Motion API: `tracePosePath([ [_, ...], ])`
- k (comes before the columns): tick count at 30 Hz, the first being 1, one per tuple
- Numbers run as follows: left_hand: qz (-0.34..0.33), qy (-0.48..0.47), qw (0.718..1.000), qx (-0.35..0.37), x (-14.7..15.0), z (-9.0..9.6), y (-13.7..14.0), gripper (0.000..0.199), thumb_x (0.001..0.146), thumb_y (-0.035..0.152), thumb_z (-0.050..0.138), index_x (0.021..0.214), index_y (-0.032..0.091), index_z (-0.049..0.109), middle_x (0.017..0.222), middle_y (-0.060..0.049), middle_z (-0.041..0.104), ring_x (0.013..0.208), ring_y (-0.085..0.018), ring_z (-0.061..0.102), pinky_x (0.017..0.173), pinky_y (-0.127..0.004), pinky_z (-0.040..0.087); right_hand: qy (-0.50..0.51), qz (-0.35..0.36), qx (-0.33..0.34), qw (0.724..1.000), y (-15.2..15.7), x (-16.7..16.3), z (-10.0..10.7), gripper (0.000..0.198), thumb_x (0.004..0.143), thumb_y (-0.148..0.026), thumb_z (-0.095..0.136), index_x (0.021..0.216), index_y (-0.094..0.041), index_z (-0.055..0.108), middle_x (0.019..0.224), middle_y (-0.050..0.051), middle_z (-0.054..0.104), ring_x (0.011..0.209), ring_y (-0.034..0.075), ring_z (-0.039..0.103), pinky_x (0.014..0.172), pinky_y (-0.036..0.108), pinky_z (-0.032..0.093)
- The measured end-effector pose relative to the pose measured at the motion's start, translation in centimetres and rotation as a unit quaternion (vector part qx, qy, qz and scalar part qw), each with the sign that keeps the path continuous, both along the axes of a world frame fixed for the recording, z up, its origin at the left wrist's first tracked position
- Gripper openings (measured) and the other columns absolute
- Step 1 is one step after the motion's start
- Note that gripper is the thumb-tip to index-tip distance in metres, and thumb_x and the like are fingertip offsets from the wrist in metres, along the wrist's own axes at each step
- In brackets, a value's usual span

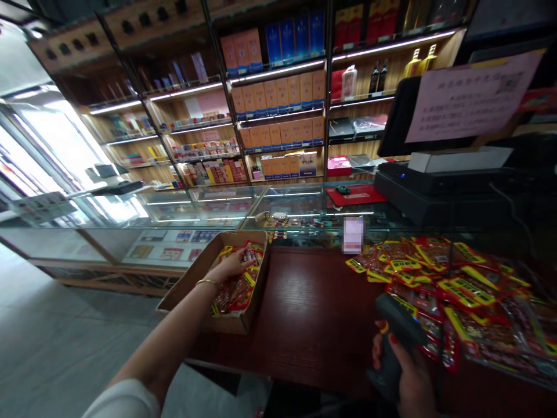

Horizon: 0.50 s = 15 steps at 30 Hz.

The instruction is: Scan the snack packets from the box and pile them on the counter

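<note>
My left hand (232, 265) reaches into an open cardboard box (243, 323) at the left of the brown counter. Its fingers are closed on a shiny snack packet (252, 255); other red and yellow packets lie under the hand. In my right hand (409, 371) is a dark handheld barcode scanner (398, 325), my fingers wrapped round its grip. The scanner's head points up and to the left, beside a large loose pile of snack packets (467, 293) on the right of the counter.
A glass display case (204, 203) runs behind the brown counter (300, 302). A monitor (395, 119) with a pink paper sheet (470, 98) stands back right above a black cash drawer (435, 194). A red mouse mat (359, 195) lies on the glass. Stocked shelves (278, 113) line the wall.
</note>
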State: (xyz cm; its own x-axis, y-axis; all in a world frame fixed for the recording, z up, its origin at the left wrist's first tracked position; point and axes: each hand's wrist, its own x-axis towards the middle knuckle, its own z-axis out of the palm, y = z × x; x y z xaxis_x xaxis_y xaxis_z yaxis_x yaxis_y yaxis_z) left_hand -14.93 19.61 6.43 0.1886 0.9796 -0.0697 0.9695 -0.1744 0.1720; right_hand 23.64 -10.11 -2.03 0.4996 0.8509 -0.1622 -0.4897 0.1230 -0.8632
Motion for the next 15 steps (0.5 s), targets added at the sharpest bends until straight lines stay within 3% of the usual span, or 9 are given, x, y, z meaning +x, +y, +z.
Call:
tracePosePath([
  [7,0.076,0.001,0.996,0.043,0.3,0.0,-1.5,0.069,0.072,0.041,0.076,0.138,0.027,0.059,0.14,-0.012,0.064,0.136,-0.039,0.049,0.105,-0.047,0.039,-0.009,0.01,0.022,1.0,0.0,-0.1,0.3,0.043,0.075,-0.053,0.082,0.101,-0.022,0.067,0.057,-0.007,0.065,0.044,0.01,0.057,0.042,0.018,0.046],
  [9,0.085,-0.012,0.995,0.059,0.3,0.3,-2.2,0.07,0.073,0.032,0.073,0.14,0.025,0.056,0.134,-0.012,0.068,0.129,-0.036,0.055,0.102,-0.043,0.042,-0.012,0.008,0.018,1.0,0.0,-0.2,0.6,0.048,0.072,-0.055,0.084,0.1,-0.02,0.067,0.055,-0.007,0.065,0.042,0.01,0.055,0.041,0.018,0.045],
  [12,0.106,-0.075,0.987,0.099,0.1,1.6,-3.2,0.076,0.077,0.024,0.066,0.149,0.016,0.044,0.115,-0.011,0.075,0.106,-0.026,0.069,0.088,-0.031,0.049,-0.01,0.016,0.005,1.0,-0.1,-0.2,0.6,0.052,0.07,-0.058,0.085,0.1,-0.021,0.066,0.057,-0.007,0.065,0.043,0.01,0.055,0.043,0.019,0.046],
  [15,0.139,-0.175,0.96,0.17,0.5,4.2,-4.3,0.056,0.078,0.019,0.061,0.134,0.013,0.06,0.108,-0.01,0.076,0.101,-0.024,0.07,0.089,-0.03,0.05,-0.009,0.028,0.0,1.0,-0.1,0.0,0.3,0.052,0.071,-0.059,0.084,0.102,-0.022,0.064,0.061,-0.006,0.067,0.046,0.011,0.057,0.045,0.021,0.047],
])
